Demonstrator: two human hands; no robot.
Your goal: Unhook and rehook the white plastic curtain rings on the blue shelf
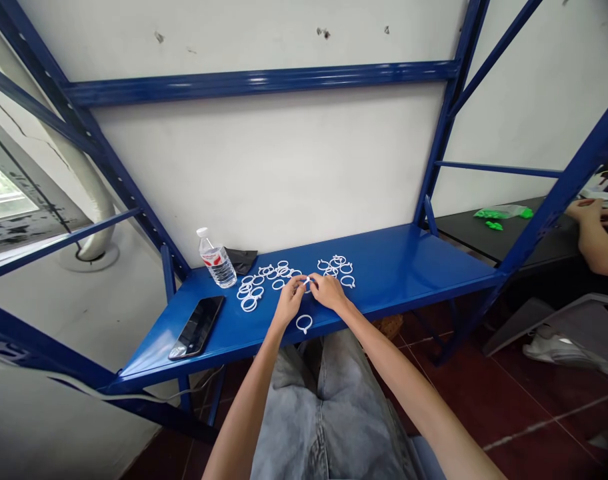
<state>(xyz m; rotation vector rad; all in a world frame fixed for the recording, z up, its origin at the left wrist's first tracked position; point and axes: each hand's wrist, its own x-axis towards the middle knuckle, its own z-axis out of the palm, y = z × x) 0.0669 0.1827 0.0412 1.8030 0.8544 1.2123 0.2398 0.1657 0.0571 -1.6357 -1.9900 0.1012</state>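
Observation:
Several white plastic rings [264, 283] lie scattered on a blue metal shelf [394, 267]. My left hand [290, 300] and my right hand [328, 291] meet over the shelf's middle, fingers pinched together on one small white ring [307, 282] held between them. A single white ring [304, 325] lies alone near the front edge, just below my hands. A second cluster of rings [338, 268] sits behind my right hand.
A clear water bottle [217, 261] stands at the left, with a dark cloth [242, 260] behind it. A black phone [197, 326] lies at the front left. Another person's arm [595, 233] rests on a dark table [484, 240] to the right, near green parts [494, 215].

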